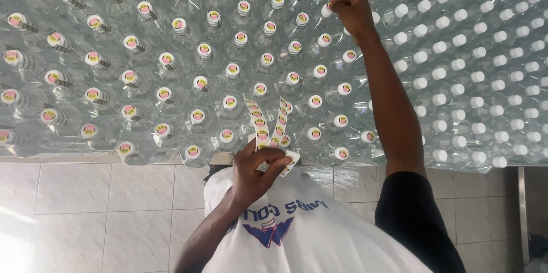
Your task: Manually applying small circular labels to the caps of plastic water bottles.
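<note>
Many clear plastic bottles with white caps stand packed together, seen from above. Caps on the left and middle carry round yellow-and-pink stickers, as on one labelled cap (230,101); caps on the right are plain white, as on one bare cap (420,57). My right hand (350,12) reaches far out and presses its fingertips on a cap (326,10) at the border of the two groups. My left hand (255,171), close to my body, holds a looping strip of stickers (262,125) above the near row of bottles.
The bottles rest on a surface whose near edge (103,160) runs across the view. Below it lies a pale tiled floor (85,210). My white shirt with a blue print (297,227) and a black sleeve (416,216) fill the lower middle.
</note>
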